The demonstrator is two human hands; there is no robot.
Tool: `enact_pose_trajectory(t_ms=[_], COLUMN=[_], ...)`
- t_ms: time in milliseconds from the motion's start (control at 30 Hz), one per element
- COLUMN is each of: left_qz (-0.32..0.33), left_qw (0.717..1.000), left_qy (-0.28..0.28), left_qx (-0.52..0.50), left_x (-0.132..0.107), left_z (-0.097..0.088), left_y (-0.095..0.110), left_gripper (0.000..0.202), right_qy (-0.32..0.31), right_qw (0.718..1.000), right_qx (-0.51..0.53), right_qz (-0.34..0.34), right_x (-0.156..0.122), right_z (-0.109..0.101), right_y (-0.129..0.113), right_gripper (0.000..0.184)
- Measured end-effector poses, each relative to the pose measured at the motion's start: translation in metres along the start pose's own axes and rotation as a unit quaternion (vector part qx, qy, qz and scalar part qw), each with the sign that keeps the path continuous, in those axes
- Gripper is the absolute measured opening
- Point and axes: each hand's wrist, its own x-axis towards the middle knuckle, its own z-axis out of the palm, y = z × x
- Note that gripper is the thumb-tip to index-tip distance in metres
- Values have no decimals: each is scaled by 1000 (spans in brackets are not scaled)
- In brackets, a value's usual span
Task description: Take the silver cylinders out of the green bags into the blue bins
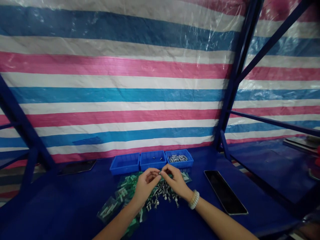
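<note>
My left hand and my right hand meet above the work surface, thumbs and fingers pinched together. Between their fingertips is a small metal piece, too tiny and blurred to name further. Right below the hands lies a heap of loose metal screws with shiny heads. Around and left of that heap spread several small clear and green plastic packets with parts inside. A pale beaded bracelet circles my right wrist.
Behind the hands stand three joined blue trays: the left tray, the middle tray with a few small pieces, and the right tray holding metal parts. A black tablet lies at right, a dark flat device at left. Blue frame posts flank the table.
</note>
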Motion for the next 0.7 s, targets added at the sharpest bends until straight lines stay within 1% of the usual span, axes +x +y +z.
enact_pose_trajectory(t_ms=[133, 200, 267, 333, 433, 500, 567, 600, 667, 700], left_qz=[47, 86, 130, 158, 161, 159, 159, 159, 159, 159], left_qw=[997, 992, 982, 967, 953, 949, 946, 943, 924, 907], left_qy=[9, 18, 34, 48, 54, 45, 16, -18, -112, -161], left_qx=[58, 90, 136, 194, 253, 269, 282, 293, 330, 356], left_x=[1, 8, 23, 44, 74, 81, 76, 70, 55, 47], left_z=[-5, -9, -14, -18, -22, -22, -21, -21, -22, -23], left_y=[1, 2, 4, 7, 10, 12, 14, 16, 21, 24], left_gripper=[22, 20, 18, 16, 18, 26, 29, 26, 17, 14], right_qy=[-28, -28, -13, 8, 29, 34, 42, 47, 55, 57], right_qw=[999, 999, 1000, 1000, 1000, 999, 999, 999, 998, 998], right_qx=[15, 15, 13, 12, 9, 7, 6, 5, 2, 0], right_qz=[-5, -13, -12, -7, -5, -10, -15, -16, -18, -18], right_x=[-1, -1, 1, 3, 6, 6, 7, 7, 7, 7], right_z=[3, 2, 0, -3, -7, -9, -10, -10, -10, -9], right_y=[1, 2, 5, 8, 11, 12, 12, 12, 13, 13], right_gripper=[31, 32, 32, 32, 32, 32, 31, 30, 29, 29])
